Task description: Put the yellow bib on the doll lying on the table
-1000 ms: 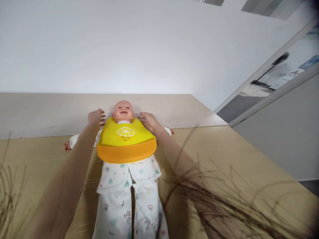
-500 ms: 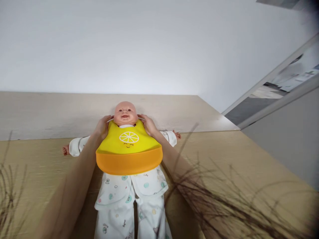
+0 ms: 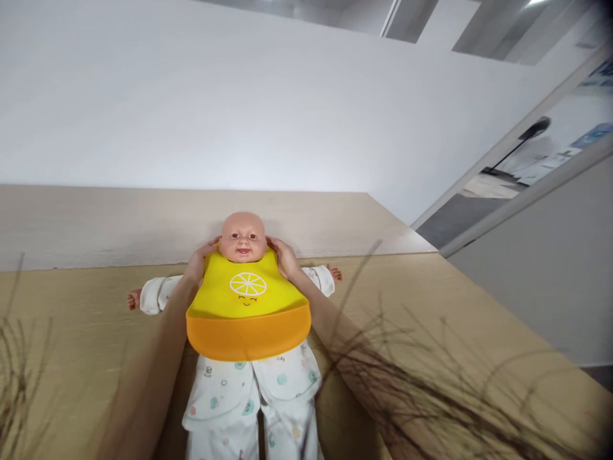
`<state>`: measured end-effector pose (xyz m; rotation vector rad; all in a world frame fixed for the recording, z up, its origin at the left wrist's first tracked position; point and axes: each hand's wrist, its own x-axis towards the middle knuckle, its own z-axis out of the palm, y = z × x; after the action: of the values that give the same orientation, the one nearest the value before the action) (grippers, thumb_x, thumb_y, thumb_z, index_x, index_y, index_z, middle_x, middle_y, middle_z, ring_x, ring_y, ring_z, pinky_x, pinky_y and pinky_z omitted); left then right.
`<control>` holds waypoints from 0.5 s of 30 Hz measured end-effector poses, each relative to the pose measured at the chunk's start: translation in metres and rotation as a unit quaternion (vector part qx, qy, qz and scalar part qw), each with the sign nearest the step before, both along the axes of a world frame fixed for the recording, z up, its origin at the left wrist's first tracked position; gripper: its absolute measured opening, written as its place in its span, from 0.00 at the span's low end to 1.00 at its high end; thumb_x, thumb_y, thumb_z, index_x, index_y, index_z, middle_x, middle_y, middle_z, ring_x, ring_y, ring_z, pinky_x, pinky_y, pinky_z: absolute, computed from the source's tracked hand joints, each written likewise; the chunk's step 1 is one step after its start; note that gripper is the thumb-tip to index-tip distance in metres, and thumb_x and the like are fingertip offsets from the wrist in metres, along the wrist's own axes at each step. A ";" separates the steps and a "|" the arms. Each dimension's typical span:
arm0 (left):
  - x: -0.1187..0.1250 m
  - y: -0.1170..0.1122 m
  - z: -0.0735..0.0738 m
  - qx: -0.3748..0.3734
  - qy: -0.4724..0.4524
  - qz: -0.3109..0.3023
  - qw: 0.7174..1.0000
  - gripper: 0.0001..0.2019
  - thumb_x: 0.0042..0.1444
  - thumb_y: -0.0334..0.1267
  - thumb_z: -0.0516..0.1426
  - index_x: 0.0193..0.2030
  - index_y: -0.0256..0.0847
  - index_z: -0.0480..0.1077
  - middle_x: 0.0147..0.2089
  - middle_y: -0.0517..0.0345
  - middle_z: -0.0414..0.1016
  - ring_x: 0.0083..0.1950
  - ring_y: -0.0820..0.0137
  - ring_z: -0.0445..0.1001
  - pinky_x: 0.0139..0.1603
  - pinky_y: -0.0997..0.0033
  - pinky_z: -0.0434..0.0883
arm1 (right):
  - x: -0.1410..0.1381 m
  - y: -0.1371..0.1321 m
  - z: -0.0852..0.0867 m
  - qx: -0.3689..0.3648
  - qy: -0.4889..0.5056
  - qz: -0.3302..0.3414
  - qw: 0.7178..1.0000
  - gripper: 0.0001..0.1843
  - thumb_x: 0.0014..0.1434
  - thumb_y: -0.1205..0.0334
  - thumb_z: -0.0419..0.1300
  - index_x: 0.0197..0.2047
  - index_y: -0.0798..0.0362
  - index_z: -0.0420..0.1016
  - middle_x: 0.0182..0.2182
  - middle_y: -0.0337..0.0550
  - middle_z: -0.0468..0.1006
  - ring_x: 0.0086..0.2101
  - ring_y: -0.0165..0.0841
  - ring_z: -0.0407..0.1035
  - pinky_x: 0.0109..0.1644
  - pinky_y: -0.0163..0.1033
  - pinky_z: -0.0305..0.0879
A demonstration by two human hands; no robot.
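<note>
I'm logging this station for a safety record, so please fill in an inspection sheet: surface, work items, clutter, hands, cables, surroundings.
Surface: pale tan wood-grain tabletop, with a lighter flat panel along its far side.
Work items: bald baby doll, facing up, arms outspread, in a white printed cloth outfit; yellow bib with white citrus-slice print and orange pocket on its chest.
Clutter: blurred dark strands cross the lower view.
Hands: bare left hand and bare right hand flank the bib's top; fingertips partly hidden, grip unclear.
Cables: nothing seen.
Surroundings: plain white wall behind; slanted opening at picture right.
</note>
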<state>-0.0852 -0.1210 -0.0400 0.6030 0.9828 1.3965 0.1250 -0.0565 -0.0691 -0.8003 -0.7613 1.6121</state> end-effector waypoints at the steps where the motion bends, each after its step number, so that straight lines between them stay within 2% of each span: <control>1: 0.001 -0.006 0.000 -0.003 0.006 -0.002 1.000 0.34 0.40 0.32 0.60 0.60 0.37 0.70 0.37 0.56 0.82 0.34 0.63 0.79 0.35 0.68 0.74 | 0.001 -0.005 0.000 0.000 -0.003 0.002 1.000 0.10 0.49 0.60 0.63 0.35 0.52 0.80 0.37 0.40 0.84 0.45 0.38 0.75 0.56 0.41 0.68; 4: 0.004 -0.024 0.002 -0.011 0.010 0.006 1.000 0.36 0.36 0.31 0.59 0.58 0.37 0.71 0.35 0.56 0.82 0.30 0.64 0.78 0.30 0.69 0.72 | 0.004 -0.023 0.002 0.006 -0.001 0.005 1.000 0.11 0.47 0.60 0.63 0.35 0.53 0.80 0.36 0.39 0.83 0.43 0.37 0.75 0.54 0.39 0.68; 8: 0.007 -0.043 0.003 -0.011 -0.005 0.016 1.000 0.31 0.35 0.30 0.61 0.52 0.38 0.73 0.34 0.56 0.82 0.30 0.64 0.78 0.30 0.69 0.73 | 0.006 -0.044 0.003 0.023 -0.008 0.012 1.000 0.12 0.47 0.60 0.62 0.36 0.52 0.81 0.36 0.39 0.83 0.43 0.35 0.74 0.52 0.37 0.68; 15: 0.009 -0.052 0.004 -0.003 -0.022 0.020 1.000 0.22 0.37 0.29 0.60 0.44 0.40 0.76 0.35 0.57 0.81 0.32 0.65 0.77 0.32 0.69 0.72 | 0.009 -0.058 0.001 0.029 0.000 0.024 0.999 0.13 0.45 0.60 0.63 0.36 0.53 0.80 0.37 0.37 0.83 0.42 0.35 0.74 0.52 0.37 0.68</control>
<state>-0.0761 -0.1729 -0.0360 0.5497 0.9681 1.4352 0.1335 -0.1145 -0.0677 -0.7453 -0.8294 1.6245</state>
